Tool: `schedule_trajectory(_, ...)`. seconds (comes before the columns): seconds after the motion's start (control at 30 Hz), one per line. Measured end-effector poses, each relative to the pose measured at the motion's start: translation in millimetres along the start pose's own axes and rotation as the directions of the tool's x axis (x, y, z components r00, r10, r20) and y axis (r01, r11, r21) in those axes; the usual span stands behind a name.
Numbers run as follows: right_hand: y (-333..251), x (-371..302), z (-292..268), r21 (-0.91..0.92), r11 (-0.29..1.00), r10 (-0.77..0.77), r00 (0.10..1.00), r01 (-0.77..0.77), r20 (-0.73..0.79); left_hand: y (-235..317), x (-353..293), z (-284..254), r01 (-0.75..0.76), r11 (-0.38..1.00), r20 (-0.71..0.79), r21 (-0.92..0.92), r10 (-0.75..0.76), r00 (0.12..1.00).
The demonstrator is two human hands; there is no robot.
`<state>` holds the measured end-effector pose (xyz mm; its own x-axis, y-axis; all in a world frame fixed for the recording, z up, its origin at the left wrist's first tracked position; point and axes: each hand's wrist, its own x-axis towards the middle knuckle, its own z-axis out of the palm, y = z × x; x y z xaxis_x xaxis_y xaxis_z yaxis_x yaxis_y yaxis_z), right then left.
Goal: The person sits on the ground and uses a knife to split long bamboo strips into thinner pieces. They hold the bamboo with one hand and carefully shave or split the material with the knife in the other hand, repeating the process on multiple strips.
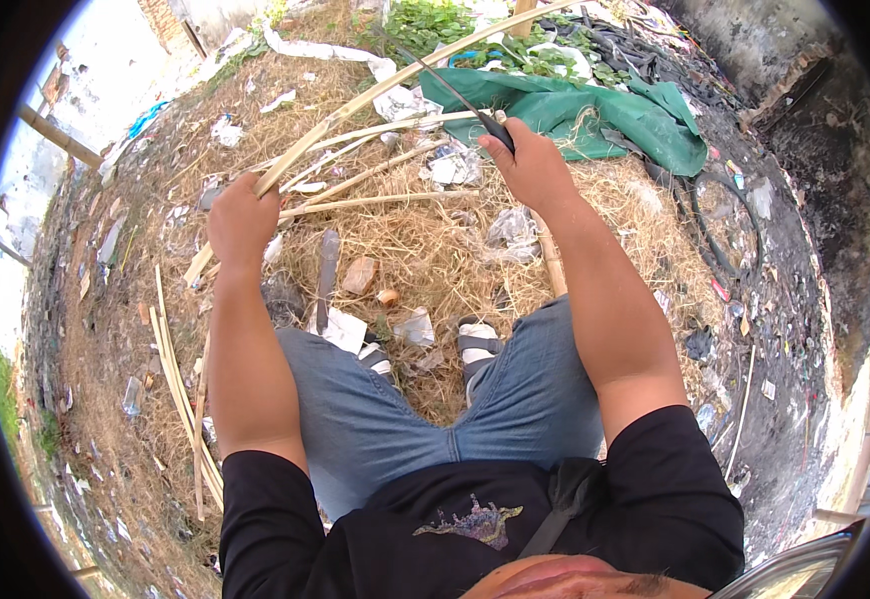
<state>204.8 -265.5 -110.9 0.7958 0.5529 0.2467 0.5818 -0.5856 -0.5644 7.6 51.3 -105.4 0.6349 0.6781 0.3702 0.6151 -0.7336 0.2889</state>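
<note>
My left hand is closed around a long pale bamboo strip. The strip runs from below my fist up toward the far right. In my closed right hand is a knife with a black handle, its thin dark blade pointing up and left, across or close to the strip; whether they touch I cannot tell. Further split strips lie on the straw just beyond and between my hands. A flat, narrow blade-like piece rests on the ground between my hands, nearer to my feet.
Dry straw and scattered litter cover the ground. A green sheet lies at the far right, with a dark hose-like loop beside it. More bamboo strips lie by my left arm. A blackened wall rises at right.
</note>
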Motion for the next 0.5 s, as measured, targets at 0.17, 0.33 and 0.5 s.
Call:
schedule_trajectory(0.17, -13, -12, 20, -0.100, 0.941, -0.331, 0.940, 0.323, -0.076, -3, 1, 6, -0.102, 0.995, -0.045, 0.005, 0.102, 0.994)
schedule_trajectory(0.33, 3, 5, 15, 0.051, 0.999, -0.011, 0.994, 0.016, -0.111, 8, -1, -5, -0.055, 0.998, 0.020, 0.022, 0.054, 0.998)
schedule_trajectory(0.5, -22, -8, 41, -0.088, 0.955, -0.281, 0.959, 0.282, 0.022, -2, -3, 5, -0.179, 0.978, -0.049, 0.108, 0.185, 0.982)
